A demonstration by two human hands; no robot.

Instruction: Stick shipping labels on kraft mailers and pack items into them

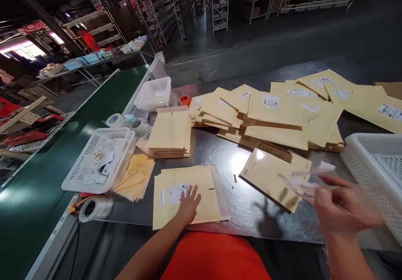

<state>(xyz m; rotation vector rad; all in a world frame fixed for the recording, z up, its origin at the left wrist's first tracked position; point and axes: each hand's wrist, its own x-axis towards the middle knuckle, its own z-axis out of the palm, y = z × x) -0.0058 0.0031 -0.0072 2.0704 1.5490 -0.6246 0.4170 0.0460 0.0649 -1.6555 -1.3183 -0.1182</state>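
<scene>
My left hand [189, 204] lies flat with fingers spread on a yellow padded envelope [201, 183], which rests on a small stack at the table's front. A white printed label [176, 194] shows beside my fingertips. Held up over the right side of the table, my right hand [342, 204] pinches a thin, pale curled strip [297, 183], blurred by motion. Behind that strip lie flat cardboard-coloured mailers [266, 173] with printed edges.
A pile of labelled padded envelopes [276, 108] spreads across the back. An envelope stack [171, 133] stands left of it. White baskets [97, 163] and a tape roll [94, 209] sit at left, beside a green conveyor [78, 116]. Another white bin [361, 150] bounds the right.
</scene>
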